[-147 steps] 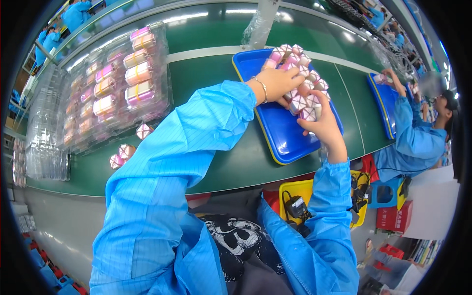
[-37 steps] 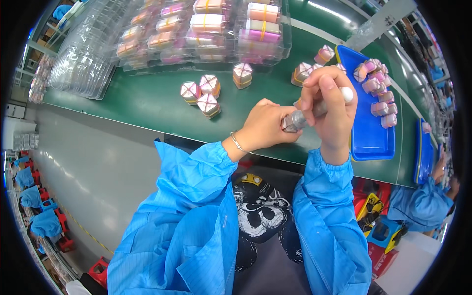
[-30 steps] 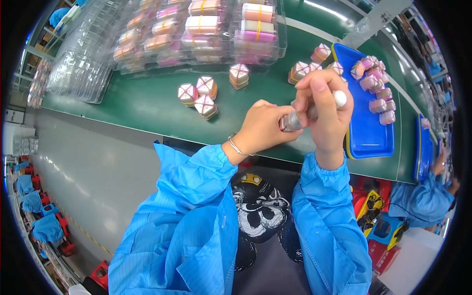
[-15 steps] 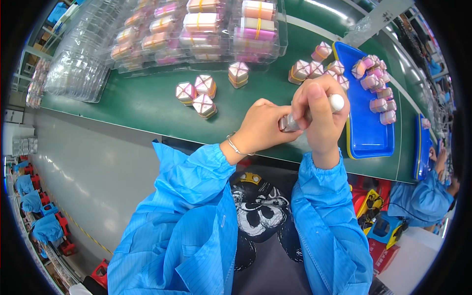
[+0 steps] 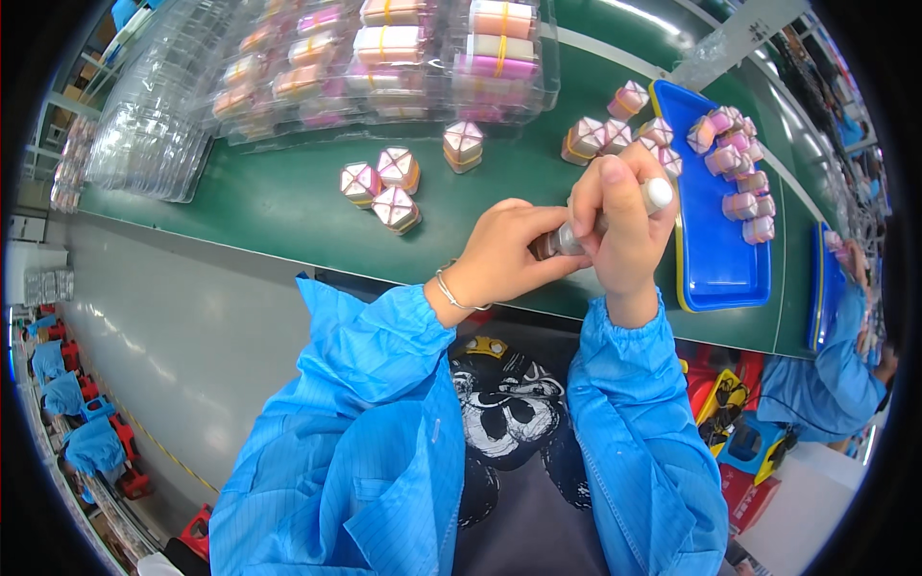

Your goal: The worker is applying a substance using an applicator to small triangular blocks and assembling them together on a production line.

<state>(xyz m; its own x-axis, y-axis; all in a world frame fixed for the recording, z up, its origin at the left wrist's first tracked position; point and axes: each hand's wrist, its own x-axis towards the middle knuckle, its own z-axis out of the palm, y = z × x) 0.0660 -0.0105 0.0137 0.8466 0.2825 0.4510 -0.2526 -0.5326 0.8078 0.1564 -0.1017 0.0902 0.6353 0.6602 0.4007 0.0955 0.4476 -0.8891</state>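
Block pinched in curled left hand, over green table; right hand wrapped round white-ended tube, held up to block. Likely tube-on-block work; next calls for steady grip.

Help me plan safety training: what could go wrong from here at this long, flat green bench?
The right hand grips a white-ended, rod-shaped tool close to the left hand, so a slip might hurt it or mark the small greyish piece held there. Small, white-topped, faceted blocks stand just beyond the right hand; a careless swing could perhaps topple some.
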